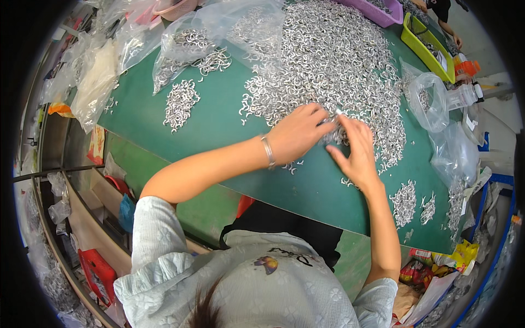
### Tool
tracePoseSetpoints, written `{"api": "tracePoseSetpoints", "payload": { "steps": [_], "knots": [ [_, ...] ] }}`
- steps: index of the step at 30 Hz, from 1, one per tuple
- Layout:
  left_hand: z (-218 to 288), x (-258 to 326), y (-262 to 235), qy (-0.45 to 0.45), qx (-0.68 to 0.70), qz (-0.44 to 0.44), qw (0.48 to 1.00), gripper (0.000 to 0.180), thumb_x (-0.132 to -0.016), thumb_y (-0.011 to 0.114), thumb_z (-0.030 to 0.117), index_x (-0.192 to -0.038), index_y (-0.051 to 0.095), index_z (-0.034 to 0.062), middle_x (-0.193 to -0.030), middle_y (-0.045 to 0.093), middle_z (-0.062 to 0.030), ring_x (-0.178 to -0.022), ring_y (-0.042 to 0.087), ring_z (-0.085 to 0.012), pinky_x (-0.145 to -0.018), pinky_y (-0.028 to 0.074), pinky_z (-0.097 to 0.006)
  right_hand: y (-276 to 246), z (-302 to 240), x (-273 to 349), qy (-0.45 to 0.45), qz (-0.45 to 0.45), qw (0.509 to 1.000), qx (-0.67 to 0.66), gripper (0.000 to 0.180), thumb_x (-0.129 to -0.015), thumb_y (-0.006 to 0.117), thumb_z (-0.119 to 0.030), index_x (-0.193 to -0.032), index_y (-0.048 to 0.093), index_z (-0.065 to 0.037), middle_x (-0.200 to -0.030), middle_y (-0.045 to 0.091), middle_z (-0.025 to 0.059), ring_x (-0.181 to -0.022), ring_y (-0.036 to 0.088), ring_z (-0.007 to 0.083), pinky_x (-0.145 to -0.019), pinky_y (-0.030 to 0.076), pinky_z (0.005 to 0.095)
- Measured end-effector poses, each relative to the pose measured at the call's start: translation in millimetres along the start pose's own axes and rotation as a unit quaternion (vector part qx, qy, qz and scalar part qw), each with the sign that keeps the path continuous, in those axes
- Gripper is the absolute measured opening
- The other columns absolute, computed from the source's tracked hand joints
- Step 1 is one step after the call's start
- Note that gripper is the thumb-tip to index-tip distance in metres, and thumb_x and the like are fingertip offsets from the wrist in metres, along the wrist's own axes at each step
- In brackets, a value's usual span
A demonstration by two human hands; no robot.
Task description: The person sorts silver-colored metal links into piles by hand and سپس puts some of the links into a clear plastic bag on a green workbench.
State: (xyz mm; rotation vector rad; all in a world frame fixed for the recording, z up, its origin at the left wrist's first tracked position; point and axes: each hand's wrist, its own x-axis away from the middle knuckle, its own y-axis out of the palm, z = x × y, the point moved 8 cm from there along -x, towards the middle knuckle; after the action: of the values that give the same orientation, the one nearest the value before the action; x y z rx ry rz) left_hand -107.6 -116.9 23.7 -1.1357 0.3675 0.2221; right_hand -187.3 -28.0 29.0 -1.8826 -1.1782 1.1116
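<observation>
Left hand, right hand at curved metal pieces heaped on green table.
Left fingers curled, whether gripping I cannot tell; right thumb apart from fingers. Pieces likely light, stiff, slippery: pinch mid-curve.

Furniture: broad green worktop angled across the middle | Left: open shelving with tan panels | Floor: green, visible below the worktop's near edge | Lower right: blue frame | Upper right: pale grey surface, wall or floor unclear | Light: bright
</observation>
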Motion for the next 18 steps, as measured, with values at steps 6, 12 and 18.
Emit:
{"api": "tracePoseSetpoints", "payload": {
  "steps": [6, 12, 18],
  "knots": [
    [24.3, 47.2, -17.0, -0.005, 0.024, -0.036, 0.999, 0.041, -0.075, 0.069, 0.005, -0.115, 0.06, 0.0058, -0.117, 0.054, -0.0117, -0.117, 0.049, -0.0319, -0.1, 0.041, -0.046, 6.7, -39.9, 37.3, -0.062, -0.094, 0.993, 0.026, 0.055, -0.08, 0.072, -0.012, -0.131, 0.051, -0.003, -0.125, 0.058, 0.0117, -0.121, 0.05, 0.0319, -0.108, 0.033, 0.0515],
    [19.8, 66.9, -33.7, -0.068, 0.011, -0.038, 0.997, 0.039, -0.077, 0.069, 0.007, -0.115, 0.062, 0.0081, -0.124, 0.053, -0.0106, -0.12, 0.048, -0.0324, -0.103, 0.038, -0.049, -18.9, -22.9, 73.3, 0.015, -0.022, 0.999, 0.03, 0.037, -0.082, 0.068, -0.005, -0.118, 0.061, -0.002, -0.112, 0.065, 0.0101, -0.117, 0.055, 0.0327, -0.105, 0.035, 0.0508],
    [44.1, 51.0, -4.7, -0.022, -0.013, -0.085, 0.996, 0.052, -0.077, 0.074, 0.018, -0.126, 0.057, 0.0161, -0.142, 0.046, -0.0073, -0.131, 0.042, -0.0317, -0.106, 0.031, -0.06, -13.3, -49.4, 63.5, 0.03, 0.024, 0.998, -0.04, 0.042, -0.081, 0.069, -0.004, -0.122, 0.06, -0.002, -0.109, 0.066, 0.0129, -0.118, 0.055, 0.032, -0.104, 0.037, 0.0497]
  ]
}}
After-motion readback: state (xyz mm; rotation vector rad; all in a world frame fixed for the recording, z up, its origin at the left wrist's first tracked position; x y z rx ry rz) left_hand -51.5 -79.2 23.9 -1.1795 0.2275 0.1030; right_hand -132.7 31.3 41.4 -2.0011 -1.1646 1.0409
